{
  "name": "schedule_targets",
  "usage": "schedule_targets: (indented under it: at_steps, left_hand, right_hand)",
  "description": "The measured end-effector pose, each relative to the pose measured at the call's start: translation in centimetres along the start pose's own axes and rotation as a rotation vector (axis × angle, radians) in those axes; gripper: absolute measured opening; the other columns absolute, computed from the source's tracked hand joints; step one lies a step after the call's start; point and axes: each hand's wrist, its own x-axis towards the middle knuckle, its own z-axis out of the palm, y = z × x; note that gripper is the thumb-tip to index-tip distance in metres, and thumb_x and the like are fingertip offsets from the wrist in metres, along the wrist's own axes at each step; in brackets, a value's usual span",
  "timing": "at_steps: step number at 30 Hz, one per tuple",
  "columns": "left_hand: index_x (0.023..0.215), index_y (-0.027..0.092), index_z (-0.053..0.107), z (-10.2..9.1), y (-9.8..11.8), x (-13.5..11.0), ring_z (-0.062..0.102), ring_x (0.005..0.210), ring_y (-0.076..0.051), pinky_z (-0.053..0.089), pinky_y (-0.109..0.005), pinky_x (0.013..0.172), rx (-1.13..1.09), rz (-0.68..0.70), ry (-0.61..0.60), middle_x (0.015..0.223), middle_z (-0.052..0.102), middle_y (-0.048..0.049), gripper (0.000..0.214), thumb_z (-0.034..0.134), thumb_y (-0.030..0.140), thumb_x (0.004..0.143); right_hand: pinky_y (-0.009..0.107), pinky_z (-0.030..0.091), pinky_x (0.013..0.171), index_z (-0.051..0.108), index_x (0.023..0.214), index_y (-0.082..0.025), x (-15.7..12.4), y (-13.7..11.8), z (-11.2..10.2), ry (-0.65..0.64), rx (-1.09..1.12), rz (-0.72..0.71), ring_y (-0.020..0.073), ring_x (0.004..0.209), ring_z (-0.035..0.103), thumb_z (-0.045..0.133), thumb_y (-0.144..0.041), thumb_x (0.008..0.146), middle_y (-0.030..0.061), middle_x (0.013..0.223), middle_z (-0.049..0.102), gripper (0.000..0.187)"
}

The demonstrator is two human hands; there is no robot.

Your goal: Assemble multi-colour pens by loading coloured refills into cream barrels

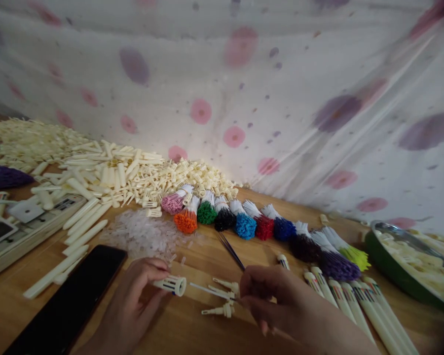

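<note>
My left hand [138, 291] is closed on a cream slotted pen barrel piece [172, 285] with dark strips in its slots, its round open end facing right. Between the fingertips of my right hand [277, 296] is a thin white pen refill [209, 290]. The refill's free end points at the opening, a small gap apart from it. Dark tweezers [231, 250] reach behind my right hand; whether it grips them is hidden. Below the refill lies a cream pointed pen part [218, 310], with another such part [225, 284] partly behind the refill.
Bundles of coloured refills, such as orange [185, 222] and blue [245, 226], run across the table. Clear caps [144, 234], a phone [70, 296] and a power strip [33, 231] sit left. Cream parts [126, 172] are heaped behind. Assembled pens [373, 305] and a green bowl [388, 261] lie right.
</note>
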Motion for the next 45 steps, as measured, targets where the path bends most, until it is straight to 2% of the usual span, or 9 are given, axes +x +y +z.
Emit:
schedule_targets:
  at_steps: [4, 10, 16, 22, 27, 35, 41, 45]
  left_hand:
    - [0.086, 0.028, 0.059, 0.1, 0.2, 0.2, 0.065, 0.085, -0.020, 0.051, -0.027, 0.075, -0.015, 0.071, 0.053, 0.089, 0.067, -0.0004, 0.012, 0.058, 0.021, 0.077]
    - [0.085, 0.028, 0.059, 0.1, 0.9, 0.3, 0.065, 0.083, -0.018, 0.050, -0.025, 0.074, -0.019, 0.122, 0.059, 0.087, 0.067, 0.0011, 0.015, 0.059, 0.016, 0.076]
    - [0.083, 0.027, 0.060, 0.6, 1.8, 0.2, 0.063, 0.081, -0.019, 0.048, -0.027, 0.074, -0.053, 0.113, 0.115, 0.084, 0.066, 0.0014, 0.015, 0.057, 0.015, 0.076]
    - [0.081, 0.026, 0.058, 0.6, 2.0, 0.0, 0.062, 0.081, -0.021, 0.047, -0.031, 0.073, -0.017, 0.086, 0.056, 0.085, 0.066, -0.0017, 0.009, 0.053, 0.019, 0.078]
    - [0.085, 0.026, 0.056, 0.6, 1.8, 0.0, 0.062, 0.079, -0.020, 0.047, -0.031, 0.072, -0.005, 0.218, 0.055, 0.085, 0.065, 0.0002, 0.012, 0.054, 0.016, 0.078]
    - [0.087, 0.026, 0.053, 0.7, 1.7, 0.2, 0.061, 0.081, -0.020, 0.046, -0.031, 0.073, -0.017, 0.220, 0.033, 0.087, 0.063, -0.0002, 0.014, 0.053, 0.014, 0.080]
    - [0.088, 0.027, 0.054, 0.8, 1.7, 0.1, 0.061, 0.081, -0.020, 0.045, -0.030, 0.073, -0.022, 0.210, 0.026, 0.088, 0.062, -0.0001, 0.014, 0.054, 0.015, 0.080]
    - [0.088, 0.026, 0.053, 0.9, 1.6, 0.0, 0.061, 0.081, -0.018, 0.045, -0.028, 0.073, -0.038, 0.244, -0.030, 0.086, 0.062, 0.0013, 0.018, 0.053, 0.011, 0.079]
  right_hand:
    - [0.013, 0.039, 0.045, 0.053, 0.075, -0.017, 0.0, 0.1, -0.3, -0.049, 0.097, 0.003, 0.0055, 0.049, 0.053, 0.051, -0.022, 0.084, -0.0049, 0.056, 0.055, 0.010]
    - [0.011, 0.039, 0.043, 0.053, 0.074, -0.015, 0.8, 0.5, 0.6, -0.079, 0.149, 0.030, 0.0042, 0.046, 0.051, 0.052, -0.021, 0.083, -0.0056, 0.053, 0.054, 0.011]
    - [0.012, 0.041, 0.041, 0.051, 0.073, -0.015, 2.0, 0.6, 1.3, -0.151, 0.261, 0.018, 0.0035, 0.043, 0.050, 0.054, -0.019, 0.081, -0.0066, 0.051, 0.053, 0.009]
    - [0.010, 0.041, 0.038, 0.051, 0.072, -0.014, 2.8, 0.1, 2.0, -0.178, 0.357, 0.035, 0.0021, 0.039, 0.048, 0.057, -0.020, 0.078, -0.0072, 0.049, 0.053, 0.011]
    - [0.011, 0.041, 0.034, 0.050, 0.072, -0.014, 3.5, 0.3, 2.7, -0.224, 0.496, 0.062, 0.0029, 0.035, 0.049, 0.067, -0.036, 0.071, -0.0063, 0.046, 0.057, 0.028]
    - [0.013, 0.045, 0.030, 0.051, 0.065, -0.015, 4.2, 0.9, 2.4, -0.282, 0.668, 0.093, 0.0050, 0.030, 0.050, 0.075, -0.043, 0.058, -0.0053, 0.042, 0.058, 0.038]
    - [0.013, 0.044, 0.031, 0.050, 0.067, -0.015, 4.4, 0.6, 3.0, -0.316, 0.686, 0.080, 0.0052, 0.028, 0.050, 0.075, -0.045, 0.060, -0.0055, 0.041, 0.058, 0.040]
    - [0.014, 0.043, 0.032, 0.049, 0.068, -0.015, 4.9, 0.7, 3.8, -0.322, 0.703, 0.076, 0.0056, 0.028, 0.050, 0.074, -0.047, 0.060, -0.0051, 0.043, 0.059, 0.042]
